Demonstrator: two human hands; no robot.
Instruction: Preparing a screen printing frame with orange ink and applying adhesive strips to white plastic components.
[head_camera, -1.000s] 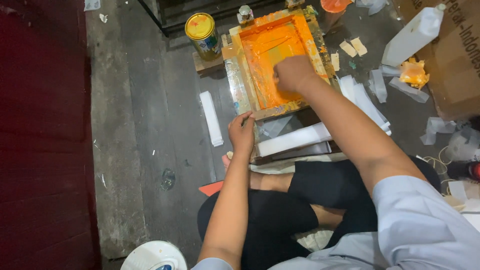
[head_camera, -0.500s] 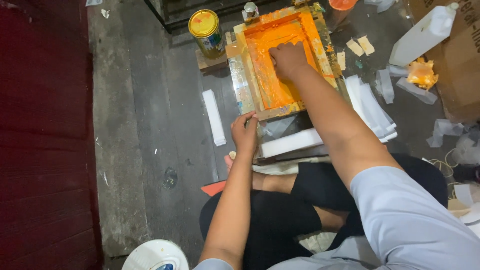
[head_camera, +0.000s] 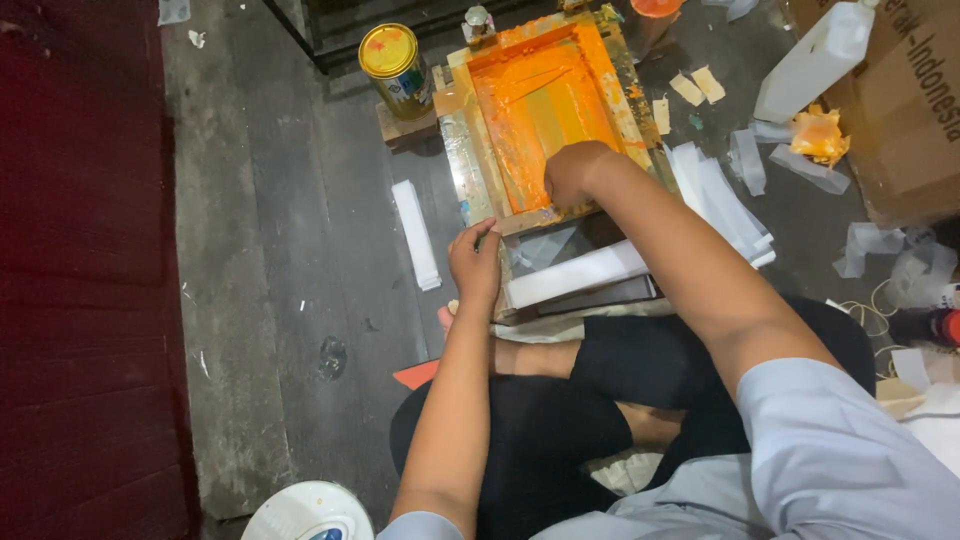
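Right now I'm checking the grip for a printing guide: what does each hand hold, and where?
The left hand grips the screen-printing frame at its near corner. The right hand is closed inside it; what it holds is hidden.

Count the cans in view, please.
1. The can with a yellow lid stands left of the orange frame, at the top. Others may be hidden outside the view.

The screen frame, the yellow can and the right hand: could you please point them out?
Screen frame (head_camera: 470, 150), head view, left rail.
Yellow can (head_camera: 388, 52), head view, lid.
Right hand (head_camera: 572, 172), head view, knuckles.
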